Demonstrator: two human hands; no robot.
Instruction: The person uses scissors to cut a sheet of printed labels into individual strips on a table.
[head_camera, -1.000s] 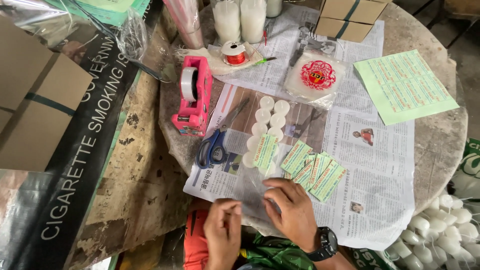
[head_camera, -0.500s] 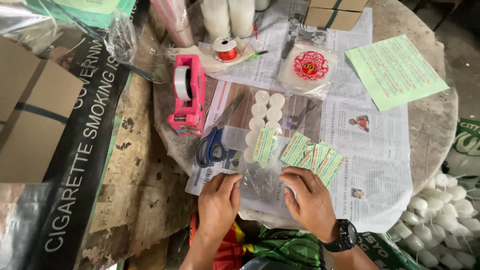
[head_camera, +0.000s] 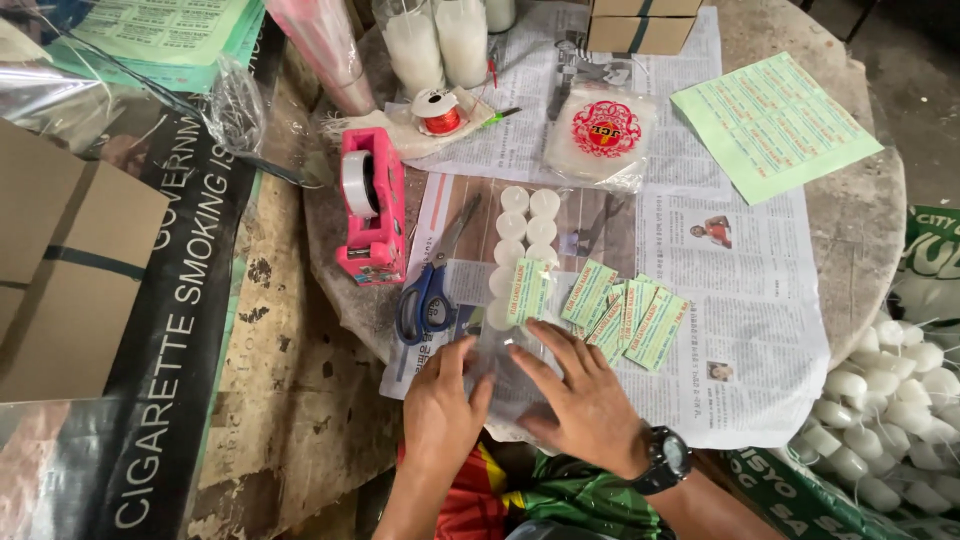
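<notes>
Lying far left are cardboard boxes (head_camera: 60, 270) on a black banner (head_camera: 170, 330). Right of them, a pink tape dispenser (head_camera: 370, 215) stands on the round table (head_camera: 860, 230), with blue-handled scissors (head_camera: 428, 290) just near it on the newspaper (head_camera: 740, 330). At the near edge, the left hand (head_camera: 440, 415) and right hand (head_camera: 585, 400), fingers spread flat and gripping nothing, press on a clear plastic bag (head_camera: 510, 375). Touching the bag's far end, white candles (head_camera: 525, 245) lie in two rows with a green label (head_camera: 527, 292) on them. More labels (head_camera: 630, 315) fan out to the right. Far right, a green sheet (head_camera: 775, 125) lies flat, and a heap of candles (head_camera: 890, 400) sits beside the table.
</notes>
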